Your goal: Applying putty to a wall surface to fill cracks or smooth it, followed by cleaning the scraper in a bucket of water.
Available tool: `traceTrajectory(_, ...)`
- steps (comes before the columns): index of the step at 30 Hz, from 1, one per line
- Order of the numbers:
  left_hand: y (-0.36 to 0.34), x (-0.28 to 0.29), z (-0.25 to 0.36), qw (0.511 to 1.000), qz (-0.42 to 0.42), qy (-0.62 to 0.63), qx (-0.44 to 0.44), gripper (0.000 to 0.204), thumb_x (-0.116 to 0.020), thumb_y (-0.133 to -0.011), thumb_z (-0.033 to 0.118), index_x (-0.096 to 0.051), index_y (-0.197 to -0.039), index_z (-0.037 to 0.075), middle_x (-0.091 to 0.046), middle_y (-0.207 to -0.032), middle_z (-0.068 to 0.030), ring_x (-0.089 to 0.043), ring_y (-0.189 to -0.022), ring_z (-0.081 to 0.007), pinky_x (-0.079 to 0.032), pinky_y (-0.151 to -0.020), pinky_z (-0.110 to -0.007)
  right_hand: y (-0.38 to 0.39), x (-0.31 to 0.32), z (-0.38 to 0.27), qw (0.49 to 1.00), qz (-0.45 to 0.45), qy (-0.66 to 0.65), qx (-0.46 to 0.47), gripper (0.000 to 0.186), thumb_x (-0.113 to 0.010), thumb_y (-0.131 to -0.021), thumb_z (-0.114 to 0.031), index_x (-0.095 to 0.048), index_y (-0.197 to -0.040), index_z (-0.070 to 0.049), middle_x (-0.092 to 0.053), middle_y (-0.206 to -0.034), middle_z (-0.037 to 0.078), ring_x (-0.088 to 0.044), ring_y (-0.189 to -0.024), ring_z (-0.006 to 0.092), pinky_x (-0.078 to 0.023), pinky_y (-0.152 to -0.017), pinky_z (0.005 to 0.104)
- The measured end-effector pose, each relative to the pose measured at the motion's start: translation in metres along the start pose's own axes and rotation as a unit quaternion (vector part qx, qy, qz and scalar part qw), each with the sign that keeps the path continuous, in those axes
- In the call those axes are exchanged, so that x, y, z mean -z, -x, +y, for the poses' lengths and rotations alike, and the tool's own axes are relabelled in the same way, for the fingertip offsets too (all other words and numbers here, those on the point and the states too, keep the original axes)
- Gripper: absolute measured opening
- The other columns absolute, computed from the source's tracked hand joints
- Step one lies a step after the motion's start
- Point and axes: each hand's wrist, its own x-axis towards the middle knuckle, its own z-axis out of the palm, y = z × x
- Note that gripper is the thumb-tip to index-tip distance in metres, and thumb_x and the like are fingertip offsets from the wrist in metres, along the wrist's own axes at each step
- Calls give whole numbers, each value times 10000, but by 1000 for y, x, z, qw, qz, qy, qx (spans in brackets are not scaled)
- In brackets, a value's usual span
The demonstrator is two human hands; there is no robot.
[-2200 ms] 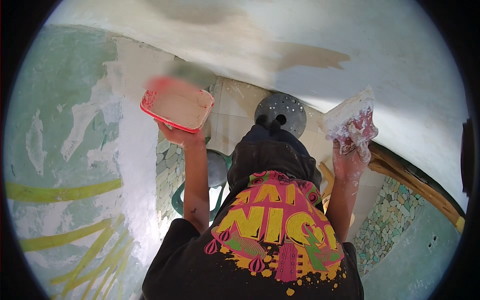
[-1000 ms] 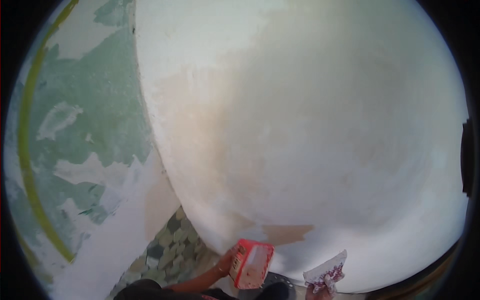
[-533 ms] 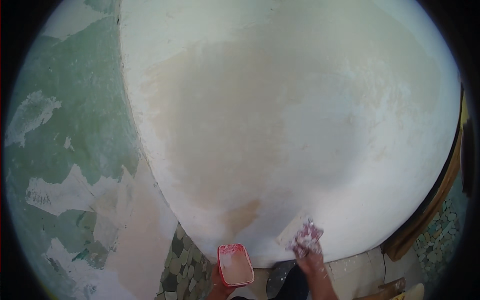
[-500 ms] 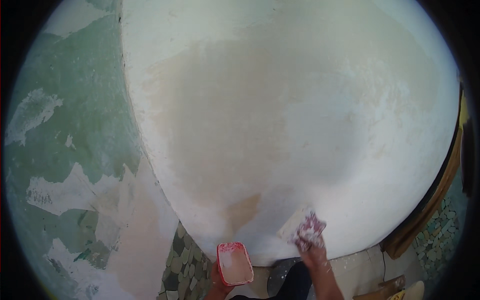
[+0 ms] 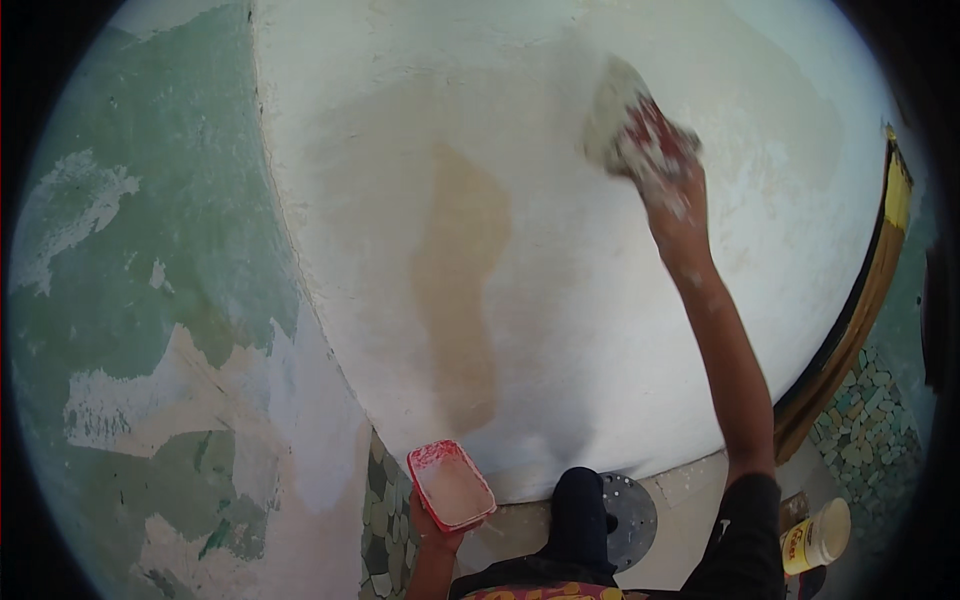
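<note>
My right hand (image 5: 674, 190), smeared with white paste, is closed on a wide putty knife (image 5: 604, 125) with a pale coated blade. The blade is against or very close to the upper part of the whitish wall (image 5: 560, 300); it is blurred, so contact is hard to make out. Low in front of the wall, my left hand (image 5: 434, 526) grips a red rectangular tub (image 5: 432, 458) from below and the side. Pale putty (image 5: 456, 490) lies inside the tub, and dried white smears mark its walls. A tan damp-looking patch (image 5: 465, 230) shows on the wall left of the blade.
To the left, a green wall (image 5: 190, 240) carries uneven white patches. A round grey stool top (image 5: 630, 520) stands by my knee. At the lower right are a white jar with a yellow label (image 5: 815, 537), a wooden edge (image 5: 830, 375) and stone-patterned flooring (image 5: 865, 425).
My right hand has swung the putty knife from the wall's bottom up to its upper part, the arm now stretched out. The tub has shifted slightly up and left and tilted.
</note>
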Motion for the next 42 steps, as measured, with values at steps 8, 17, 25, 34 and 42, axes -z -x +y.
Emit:
traceTrajectory(8,-12,-2,-9,998,20,-10,57,691,-473,-978,564,-440,-1508,122,-545,-1461,-156,-576,-1272,-429,-500,-976,-675,-108,-68,7,917,6,319,238,455,-658,-926,-237,-621,-1362,-113,-609,-1366,162,-631,-1147,348,-467,-1044,428)
traceTrajectory(17,-13,2,-15,989,83,-109,57,701,-444,-978,578,-456,-1492,101,-553,-1454,-151,-561,-1299,-393,-455,-1061,-626,-96,-101,46,896,-1,372,244,490,-689,-834,-72,-642,-1315,-152,-628,-1351,63,-597,-1228,310,-499,-1008,444)
traceTrajectory(25,-35,29,7,998,34,-17,55,688,-467,-974,563,-454,-1491,110,-562,-1438,-165,-573,-1266,-454,-480,-954,-734,-73,-115,28,898,4,391,202,519,-695,-822,-55,-648,-1325,-176,-646,-1345,63,-599,-1228,317,-495,-1022,430)
traceTrajectory(34,-44,34,0,997,59,-21,39,694,-504,-959,568,-471,-1474,104,-586,-1409,-165,-595,-1237,-443,-498,-951,-710,-85,-111,46,897,18,369,242,471,-680,-804,-25,-686,-1263,-134,-667,-1300,95,-625,-1166,337,-509,-986,454)
traceTrajectory(42,-42,29,-4,994,67,-24,88,685,-464,-977,565,-466,-1477,97,-571,-1427,-162,-575,-1275,-419,-473,-1028,-660,-96,-90,22,907,-5,379,185,411,-699,-803,-47,-712,-1208,-122,-685,-1244,103,-630,-1146,331,-516,-983,418)
